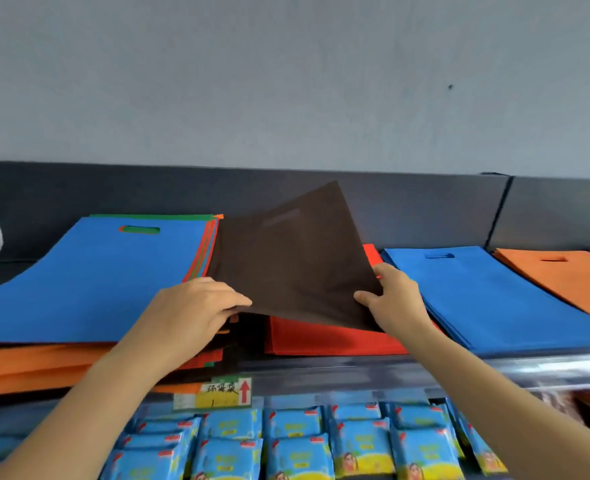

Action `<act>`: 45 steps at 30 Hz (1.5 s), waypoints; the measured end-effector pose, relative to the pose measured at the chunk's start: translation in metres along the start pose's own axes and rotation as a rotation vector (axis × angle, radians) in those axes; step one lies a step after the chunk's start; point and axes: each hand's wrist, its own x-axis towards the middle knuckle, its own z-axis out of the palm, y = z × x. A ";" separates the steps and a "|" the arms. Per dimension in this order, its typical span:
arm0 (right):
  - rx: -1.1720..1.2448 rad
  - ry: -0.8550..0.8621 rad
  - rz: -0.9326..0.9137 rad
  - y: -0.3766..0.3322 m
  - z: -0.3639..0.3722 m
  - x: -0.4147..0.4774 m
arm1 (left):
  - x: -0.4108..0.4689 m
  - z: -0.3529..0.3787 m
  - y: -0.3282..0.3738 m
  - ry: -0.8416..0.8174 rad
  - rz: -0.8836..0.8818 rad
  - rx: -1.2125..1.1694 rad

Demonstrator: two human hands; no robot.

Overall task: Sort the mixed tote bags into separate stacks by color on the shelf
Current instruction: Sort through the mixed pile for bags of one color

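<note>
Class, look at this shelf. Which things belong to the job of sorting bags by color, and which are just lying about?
Part of the job:
brown bag, gripped by the left hand and the right hand
mixed pile, blue on top
red stack
blue stack
orange stack

Just lying about:
blue packets on the shelf below
shelf label with a red arrow
</note>
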 end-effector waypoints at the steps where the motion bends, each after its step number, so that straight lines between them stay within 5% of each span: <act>1: 0.006 0.013 0.007 0.009 -0.008 0.000 | 0.007 0.001 0.010 0.016 0.033 0.002; 21: 0.034 0.237 0.132 0.303 -0.273 -0.001 | 0.162 0.120 0.355 0.001 0.288 -0.145; 45: -0.155 0.488 0.454 0.518 -0.450 0.108 | 0.391 0.243 0.582 -0.176 0.807 -0.115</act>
